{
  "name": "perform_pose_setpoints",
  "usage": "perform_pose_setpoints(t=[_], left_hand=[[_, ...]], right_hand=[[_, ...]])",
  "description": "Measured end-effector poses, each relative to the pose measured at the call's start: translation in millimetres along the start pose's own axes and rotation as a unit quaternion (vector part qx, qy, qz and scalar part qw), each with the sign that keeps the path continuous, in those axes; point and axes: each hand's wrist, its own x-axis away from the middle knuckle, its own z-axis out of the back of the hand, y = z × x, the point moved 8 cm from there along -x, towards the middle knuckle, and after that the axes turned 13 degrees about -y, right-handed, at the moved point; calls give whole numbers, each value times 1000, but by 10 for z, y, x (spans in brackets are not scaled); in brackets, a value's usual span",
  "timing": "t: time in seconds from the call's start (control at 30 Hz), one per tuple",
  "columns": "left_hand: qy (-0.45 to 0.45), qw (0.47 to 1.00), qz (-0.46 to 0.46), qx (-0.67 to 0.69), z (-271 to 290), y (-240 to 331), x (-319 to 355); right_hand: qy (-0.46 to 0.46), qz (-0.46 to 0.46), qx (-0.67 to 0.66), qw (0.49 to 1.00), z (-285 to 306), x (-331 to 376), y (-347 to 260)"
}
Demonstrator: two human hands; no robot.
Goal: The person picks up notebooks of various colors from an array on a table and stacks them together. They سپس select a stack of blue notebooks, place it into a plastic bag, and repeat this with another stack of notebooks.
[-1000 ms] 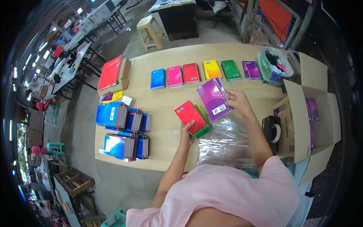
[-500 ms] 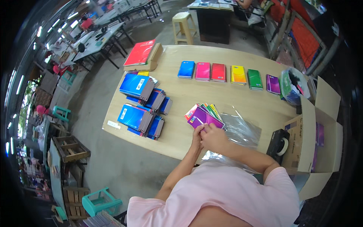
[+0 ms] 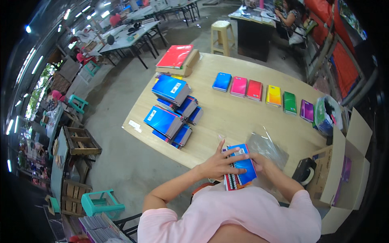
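Two hands: left hand (image 3: 223, 165) spread over the stack (image 3: 246, 165), not clasping; right hand (image 3: 260, 162) gripping its right edge.
Stack: between the hands, near the shirt (image 3: 251, 210); blue on top where purple was half a second ago, so probably turned over as one bundle.
Plastic (image 3: 264, 146): just beyond the right hand.
Row (image 3: 254, 90): six colours, farther ahead of the grip.
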Motion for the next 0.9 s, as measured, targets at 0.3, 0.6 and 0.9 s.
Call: perform_pose_setpoints(t=[0.3,0.6,0.9], left_hand=[[179,810,223,513,-711,-1064,613],[287,770,266,504,-1183,-1325,904],[199,832,302,421,-1236,-1386,1002]], right_hand=[[101,322,532,777,-250,-322,-595],[13,381,455,805,44,-937,-273],[43,400,443,802,106,-1021,-335]])
